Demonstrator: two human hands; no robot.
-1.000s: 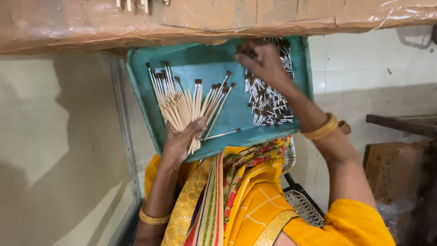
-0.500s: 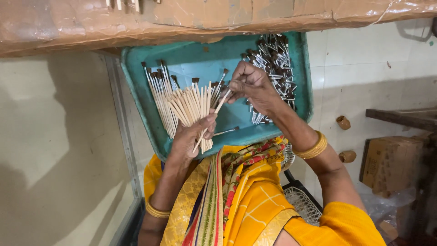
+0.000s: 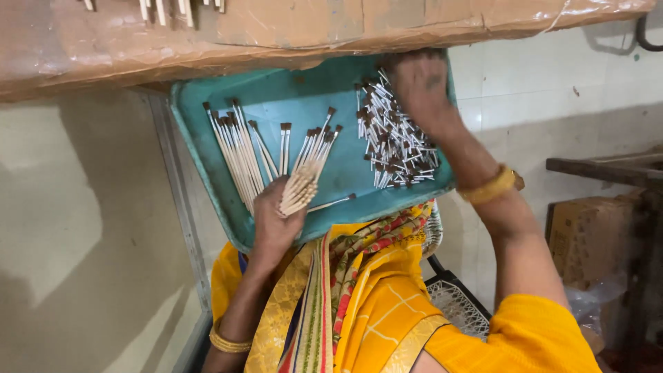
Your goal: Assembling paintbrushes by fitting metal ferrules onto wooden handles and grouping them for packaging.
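Right hand (image 3: 420, 86) went back to the loose brush pile (image 3: 395, 141), grip unclear; left hand (image 3: 276, 217) grips the fanned bunch (image 3: 304, 181) at the tray's (image 3: 207, 148) near edge.

A brown cardboard box (image 3: 587, 235) stands at the right, low by the wall. A plastic-wrapped brown cardboard sheet (image 3: 290, 27) spans the far edge.
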